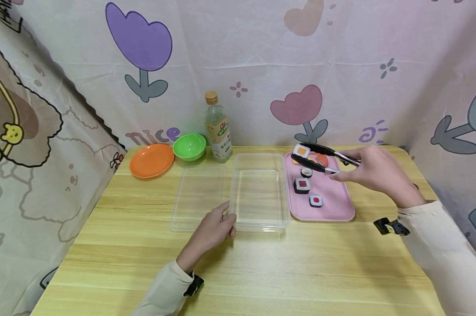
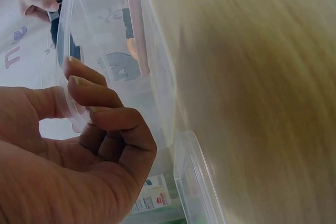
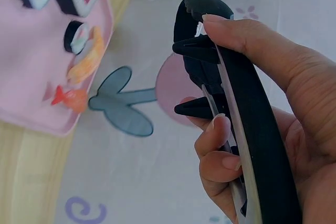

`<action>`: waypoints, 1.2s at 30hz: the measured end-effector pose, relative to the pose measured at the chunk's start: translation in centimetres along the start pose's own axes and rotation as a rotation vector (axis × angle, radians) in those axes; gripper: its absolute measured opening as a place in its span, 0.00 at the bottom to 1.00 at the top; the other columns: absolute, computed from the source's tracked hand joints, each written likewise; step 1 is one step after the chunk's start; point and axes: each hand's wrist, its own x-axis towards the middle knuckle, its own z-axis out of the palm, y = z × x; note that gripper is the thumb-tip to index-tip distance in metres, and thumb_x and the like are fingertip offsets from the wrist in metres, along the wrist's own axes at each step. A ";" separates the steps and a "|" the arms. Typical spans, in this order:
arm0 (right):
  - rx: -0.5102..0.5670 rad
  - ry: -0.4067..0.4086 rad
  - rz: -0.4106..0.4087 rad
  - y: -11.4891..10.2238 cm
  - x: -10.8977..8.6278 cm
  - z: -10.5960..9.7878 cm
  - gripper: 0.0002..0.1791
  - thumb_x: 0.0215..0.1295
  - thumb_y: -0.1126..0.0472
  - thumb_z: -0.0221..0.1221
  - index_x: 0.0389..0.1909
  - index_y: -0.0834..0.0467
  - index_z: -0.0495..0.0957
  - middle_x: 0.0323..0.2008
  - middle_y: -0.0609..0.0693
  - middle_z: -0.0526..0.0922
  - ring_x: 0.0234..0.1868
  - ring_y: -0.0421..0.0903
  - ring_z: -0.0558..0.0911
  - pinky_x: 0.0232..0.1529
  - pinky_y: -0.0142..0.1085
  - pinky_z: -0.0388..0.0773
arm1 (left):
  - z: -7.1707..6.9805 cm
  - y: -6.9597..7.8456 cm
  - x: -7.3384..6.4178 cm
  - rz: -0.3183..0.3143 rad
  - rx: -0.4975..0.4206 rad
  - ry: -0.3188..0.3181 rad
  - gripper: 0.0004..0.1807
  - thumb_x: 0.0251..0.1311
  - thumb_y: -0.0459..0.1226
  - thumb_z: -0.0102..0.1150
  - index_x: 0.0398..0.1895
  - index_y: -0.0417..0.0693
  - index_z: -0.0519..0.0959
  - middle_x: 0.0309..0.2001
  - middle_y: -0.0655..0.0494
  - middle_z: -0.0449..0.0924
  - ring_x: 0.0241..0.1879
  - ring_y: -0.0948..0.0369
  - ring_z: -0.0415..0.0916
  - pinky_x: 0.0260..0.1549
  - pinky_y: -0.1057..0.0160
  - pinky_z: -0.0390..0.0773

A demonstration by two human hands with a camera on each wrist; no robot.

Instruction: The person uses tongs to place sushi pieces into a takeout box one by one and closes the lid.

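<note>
My right hand (image 1: 374, 171) grips black-and-silver tongs (image 1: 342, 158), whose dark tips pinch a toy sushi roll (image 1: 301, 151) with an orange centre. The roll is held over the far left part of a pink tray (image 1: 334, 208). From the right wrist view, thumb and fingers squeeze the tongs' arms (image 3: 257, 135); the roll is hidden there. My left hand (image 1: 211, 228) holds the near left rim of a clear plastic box (image 1: 261, 228). In the left wrist view the thumb and curled fingers (image 2: 100, 95) pinch that rim.
Several toy sushi pieces, among them a dark-red-centred roll (image 1: 301, 185) and a red-centred roll (image 1: 315, 201), lie on the tray. A clear lid (image 1: 198, 197) lies left of the box. Behind stand an orange plate (image 1: 152, 161), a green bowl (image 1: 189, 148) and a bottle (image 1: 219, 131).
</note>
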 end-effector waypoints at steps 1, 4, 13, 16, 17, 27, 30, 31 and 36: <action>0.001 -0.005 -0.010 -0.3 0.2 0.1 0.43 0.46 0.45 0.78 0.60 0.66 0.80 0.13 0.43 0.54 0.16 0.40 0.53 0.20 0.39 0.56 | 0.0 0.0 0.0 0.000 0.000 0.000 0.27 0.71 0.37 0.43 0.73 0.42 0.67 0.16 0.59 0.78 0.13 0.64 0.58 0.13 0.68 0.55; 0.020 -0.018 -0.033 -1.2 0.9 0.4 0.38 0.46 0.47 0.78 0.55 0.65 0.83 0.14 0.43 0.62 0.17 0.41 0.56 0.21 0.38 0.56 | 0.0 0.0 0.0 0.000 -0.001 -0.001 0.28 0.71 0.37 0.43 0.73 0.42 0.66 0.16 0.59 0.78 0.13 0.64 0.58 0.13 0.68 0.54; 0.046 -0.063 -0.136 -3.8 2.7 1.4 0.32 0.45 0.52 0.78 0.54 0.59 0.86 0.27 0.46 0.83 0.23 0.45 0.70 0.25 0.38 0.64 | 0.0 0.1 -0.1 -0.006 -0.008 -0.007 0.31 0.71 0.37 0.42 0.76 0.40 0.61 0.18 0.54 0.80 0.14 0.64 0.57 0.13 0.68 0.54; 0.036 -0.085 -0.160 -4.7 3.3 1.8 0.32 0.45 0.52 0.78 0.54 0.58 0.86 0.22 0.44 0.79 0.22 0.44 0.70 0.25 0.38 0.65 | 0.0 0.1 0.0 -0.007 -0.014 -0.007 0.31 0.71 0.37 0.42 0.77 0.41 0.61 0.18 0.54 0.79 0.14 0.64 0.59 0.13 0.68 0.55; 0.030 -0.094 -0.164 -5.0 3.5 2.0 0.32 0.46 0.52 0.78 0.54 0.58 0.86 0.20 0.43 0.76 0.20 0.43 0.68 0.25 0.38 0.65 | 0.0 0.1 0.0 -0.008 -0.015 -0.007 0.31 0.71 0.37 0.42 0.77 0.40 0.61 0.18 0.54 0.79 0.14 0.64 0.59 0.13 0.68 0.55; 0.004 -0.176 -0.158 -7.3 5.2 4.1 0.36 0.46 0.52 0.78 0.57 0.62 0.83 0.15 0.43 0.69 0.17 0.40 0.60 0.21 0.37 0.60 | 0.0 0.1 0.0 -0.023 -0.030 -0.009 0.31 0.71 0.37 0.42 0.77 0.39 0.59 0.18 0.55 0.79 0.14 0.64 0.59 0.13 0.68 0.55; 0.006 -0.195 -0.154 -7.9 5.6 4.7 0.34 0.44 0.51 0.79 0.55 0.59 0.85 0.17 0.42 0.66 0.17 0.40 0.59 0.20 0.36 0.58 | 0.0 0.1 0.0 -0.029 -0.034 -0.010 0.31 0.72 0.37 0.43 0.77 0.39 0.59 0.18 0.56 0.79 0.14 0.64 0.60 0.13 0.68 0.55; 0.005 -0.199 -0.160 -8.1 5.7 4.8 0.33 0.44 0.51 0.79 0.53 0.58 0.86 0.17 0.42 0.65 0.18 0.39 0.59 0.21 0.36 0.58 | 0.0 0.1 0.0 -0.031 -0.035 -0.010 0.31 0.72 0.37 0.43 0.77 0.39 0.60 0.18 0.56 0.78 0.15 0.64 0.61 0.13 0.68 0.55; -0.022 -0.208 -0.213 -9.0 6.4 5.6 0.16 0.44 0.53 0.79 0.34 0.53 0.87 0.16 0.42 0.58 0.19 0.39 0.61 0.22 0.36 0.58 | 0.0 0.0 0.1 -0.023 -0.045 -0.011 0.30 0.72 0.37 0.43 0.76 0.38 0.61 0.18 0.57 0.78 0.15 0.64 0.63 0.13 0.68 0.56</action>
